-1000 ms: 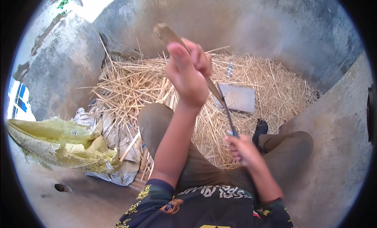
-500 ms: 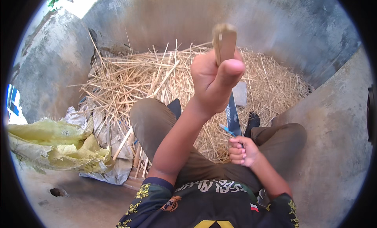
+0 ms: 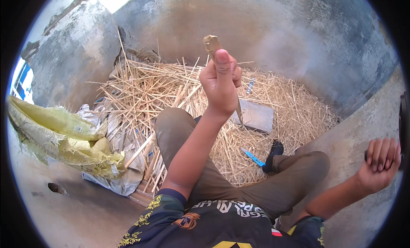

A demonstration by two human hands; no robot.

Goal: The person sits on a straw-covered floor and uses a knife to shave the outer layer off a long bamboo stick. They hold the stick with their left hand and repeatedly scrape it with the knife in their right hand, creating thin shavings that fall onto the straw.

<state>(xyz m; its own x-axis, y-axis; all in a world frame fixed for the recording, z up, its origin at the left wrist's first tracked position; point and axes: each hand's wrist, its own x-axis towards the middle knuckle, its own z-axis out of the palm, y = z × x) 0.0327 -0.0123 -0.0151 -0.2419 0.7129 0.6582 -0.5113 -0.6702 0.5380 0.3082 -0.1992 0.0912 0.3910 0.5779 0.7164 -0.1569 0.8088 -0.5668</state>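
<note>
Above the straw pile [image 3: 171, 94], left hand [image 3: 220, 83] raised, thumb up, grip clenched on a wooden-handled blade [image 3: 212, 44] pointing down toward a grey block [image 3: 256, 115]; right hand [image 3: 379, 164] out sideways, fingers curled, contents indiscernible.

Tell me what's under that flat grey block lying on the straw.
The flat grey block rests on the straw pile; loose straw shows around its edges. The left hand, raised with a knife, covers its left corner. Whatever lies beneath is hidden.
</note>
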